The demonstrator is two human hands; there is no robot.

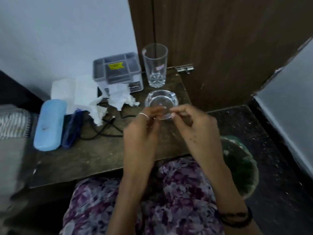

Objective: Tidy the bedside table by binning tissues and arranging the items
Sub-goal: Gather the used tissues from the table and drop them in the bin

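Dark wooden bedside table point(94, 155), scuffed, set against a pale wall and a brown door

Floral purple garment across the lap at the near edge of the table

Green-lined bin point(240, 165) on the dark floor, just beside the table's right edge, partly hidden behind the right forearm

Pale blue case point(49, 124) lying lengthwise at the table's left side, a dark blue packet touching its right flank

Grey compartment organiser point(116, 70) at the back, yellow sticker on top, white tissue trailing from its front

Tall clear glass point(155, 65) upright at the back right, just beside the organiser

Crumpled white tissues point(108, 102) heaped in front of the organiser and spread leftward toward the case, more white sheets behind them

Black cable point(105, 128) looped over the tabletop below the tissues

Clear glass ashtray point(161, 103) in front of the tall glass, near the table's right edge

Left hand point(140, 138) raised over the table, ring on one finger, fingers curled toward the ashtray's near rim; blurred, grip or contact cannot be told

Right hand point(193, 128) opposite, fingertips pinched together at the ashtray's near right rim; blurred, nothing clearly held, contact cannot be told

Dark bands round the right wrist
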